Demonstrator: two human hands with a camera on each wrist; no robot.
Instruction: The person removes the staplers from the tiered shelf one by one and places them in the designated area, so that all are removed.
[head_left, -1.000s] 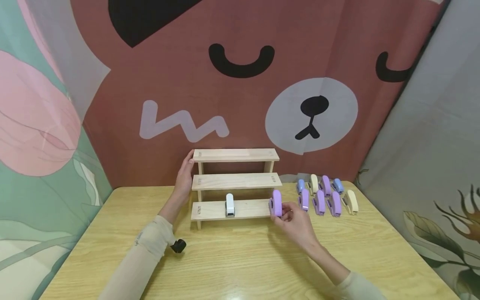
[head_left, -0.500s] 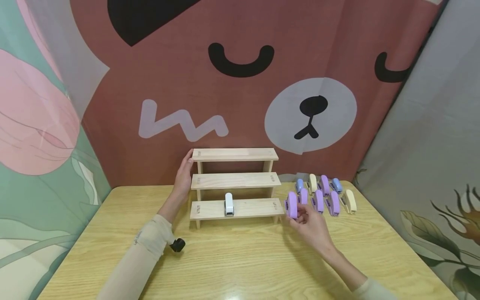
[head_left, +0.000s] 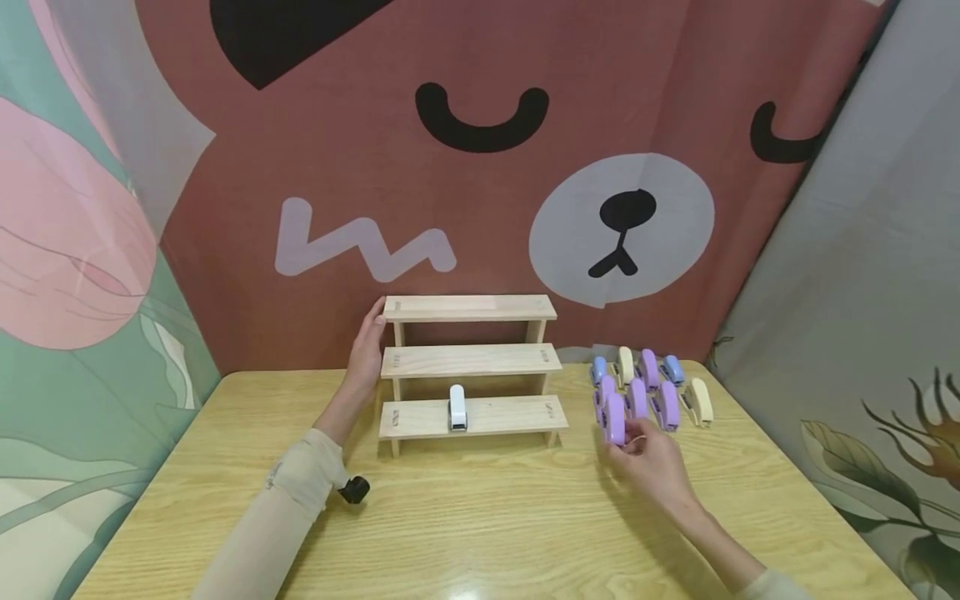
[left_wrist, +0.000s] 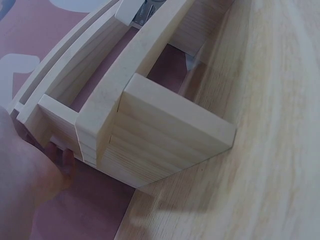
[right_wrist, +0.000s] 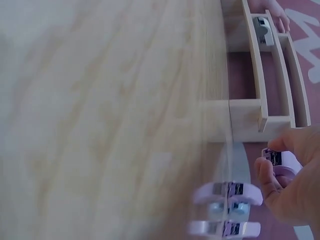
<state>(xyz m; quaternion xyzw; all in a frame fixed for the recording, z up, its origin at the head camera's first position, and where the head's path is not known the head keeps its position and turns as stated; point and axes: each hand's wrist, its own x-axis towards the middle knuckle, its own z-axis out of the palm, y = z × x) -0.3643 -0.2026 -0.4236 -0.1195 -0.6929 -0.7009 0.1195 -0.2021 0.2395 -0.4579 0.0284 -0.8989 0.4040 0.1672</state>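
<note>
In the head view my right hand (head_left: 654, 462) pinches a purple stapler (head_left: 614, 418) upright between thumb and fingers. It stands at the front left of the other staplers, overlapping a second purple stapler behind it. The right wrist view shows the held stapler (right_wrist: 284, 161) partly covered by the hand. My left hand (head_left: 366, 354) holds the left end of a three-tier wooden shelf (head_left: 472, 360) near its top. In the left wrist view its fingertips (left_wrist: 67, 162) bend round a side panel. A white stapler (head_left: 457, 408) sits on the lowest tier, left of the middle.
Several staplers stand on the table (head_left: 465, 517) to the right of the shelf, among them a blue stapler (head_left: 672, 369), a cream stapler (head_left: 701, 402) and a purple stapler (head_left: 666, 406). A bear-print curtain (head_left: 480, 208) hangs behind the table.
My right hand has moved right, carrying the purple stapler from the right end of the lowest tier to the front of the stapler group. The left hand keeps its place on the shelf.
</note>
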